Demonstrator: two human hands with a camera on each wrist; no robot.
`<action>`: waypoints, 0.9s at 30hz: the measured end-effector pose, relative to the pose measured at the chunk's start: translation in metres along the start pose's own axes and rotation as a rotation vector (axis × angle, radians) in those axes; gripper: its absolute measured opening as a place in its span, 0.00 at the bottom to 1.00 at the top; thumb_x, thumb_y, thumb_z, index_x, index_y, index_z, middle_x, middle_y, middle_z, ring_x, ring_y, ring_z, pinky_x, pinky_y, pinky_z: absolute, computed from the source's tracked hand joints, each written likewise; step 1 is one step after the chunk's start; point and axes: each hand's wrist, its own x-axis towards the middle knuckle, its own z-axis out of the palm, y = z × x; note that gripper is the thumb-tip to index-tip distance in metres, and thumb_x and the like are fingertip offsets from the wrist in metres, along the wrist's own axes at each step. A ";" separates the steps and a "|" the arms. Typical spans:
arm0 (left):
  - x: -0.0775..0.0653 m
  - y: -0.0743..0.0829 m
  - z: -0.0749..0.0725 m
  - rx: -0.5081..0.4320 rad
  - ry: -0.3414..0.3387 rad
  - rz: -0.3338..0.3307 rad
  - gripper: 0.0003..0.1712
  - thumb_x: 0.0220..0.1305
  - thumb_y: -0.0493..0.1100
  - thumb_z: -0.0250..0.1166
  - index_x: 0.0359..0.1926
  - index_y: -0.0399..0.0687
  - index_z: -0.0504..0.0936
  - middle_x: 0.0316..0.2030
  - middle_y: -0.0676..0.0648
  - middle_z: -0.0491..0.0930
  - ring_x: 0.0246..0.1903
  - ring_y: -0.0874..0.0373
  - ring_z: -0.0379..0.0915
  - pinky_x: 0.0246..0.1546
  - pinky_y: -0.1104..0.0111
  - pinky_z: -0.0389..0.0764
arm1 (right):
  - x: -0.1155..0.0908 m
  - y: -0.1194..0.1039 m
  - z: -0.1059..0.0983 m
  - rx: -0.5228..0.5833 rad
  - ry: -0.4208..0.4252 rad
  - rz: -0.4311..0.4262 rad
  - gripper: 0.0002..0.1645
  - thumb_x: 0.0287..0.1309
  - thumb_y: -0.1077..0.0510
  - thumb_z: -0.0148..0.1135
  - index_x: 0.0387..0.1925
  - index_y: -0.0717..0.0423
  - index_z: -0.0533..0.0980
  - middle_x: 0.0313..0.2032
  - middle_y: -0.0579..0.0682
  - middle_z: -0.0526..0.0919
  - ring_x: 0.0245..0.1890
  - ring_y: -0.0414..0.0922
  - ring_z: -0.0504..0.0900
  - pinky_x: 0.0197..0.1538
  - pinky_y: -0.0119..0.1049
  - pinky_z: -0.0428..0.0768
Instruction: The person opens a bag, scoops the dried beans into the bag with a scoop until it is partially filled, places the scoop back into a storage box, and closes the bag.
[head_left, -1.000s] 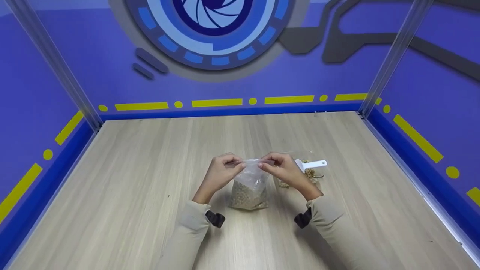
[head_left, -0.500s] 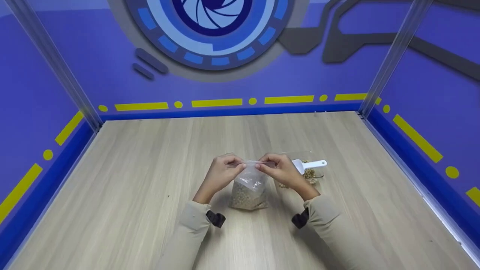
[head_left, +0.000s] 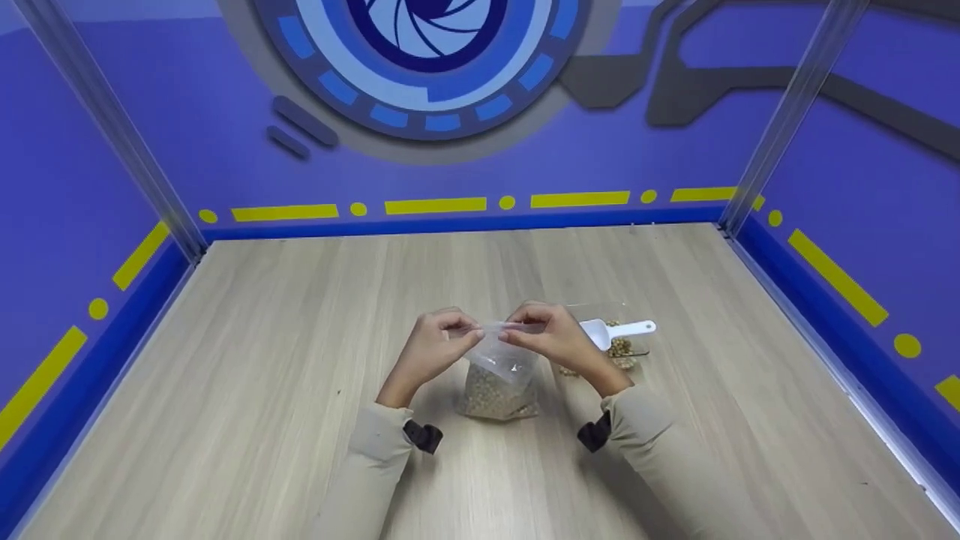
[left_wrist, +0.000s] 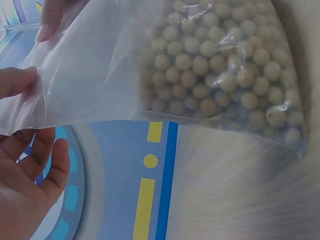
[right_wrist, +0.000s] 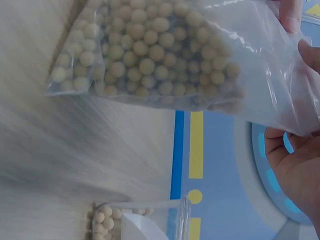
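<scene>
A clear zip bag (head_left: 501,394), part filled with round beige dried peas (left_wrist: 215,65), stands upright on the table in the head view. Its upper part is bare film, drawn up between both hands. My left hand (head_left: 436,346) pinches the left end of the bag's top edge between thumb and fingers. Close beside it, my right hand (head_left: 553,337) pinches the same edge further right. The left wrist view shows the ridged zip strip (left_wrist: 12,112) running along the mouth by the thumb. In the right wrist view the peas (right_wrist: 150,50) fill the bag's lower half.
Right of the bag, partly behind my right forearm, sits a clear box (right_wrist: 184,220) of the same peas. A white scoop (head_left: 631,328) lies in it, its handle sticking out to the right. Blue printed walls (head_left: 450,172) enclose the wooden table (head_left: 262,337).
My right hand has moved left along the bag's top edge, nearer the left hand. The left hand has shifted slightly left, still pinching. The bag's base has stayed put.
</scene>
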 end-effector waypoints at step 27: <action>0.003 -0.003 -0.007 0.079 0.059 0.012 0.03 0.58 0.40 0.69 0.29 0.44 0.86 0.27 0.50 0.82 0.33 0.58 0.75 0.41 0.58 0.78 | 0.002 0.036 -0.021 -0.236 0.027 -0.069 0.05 0.56 0.65 0.65 0.31 0.64 0.83 0.26 0.55 0.83 0.25 0.34 0.72 0.30 0.27 0.72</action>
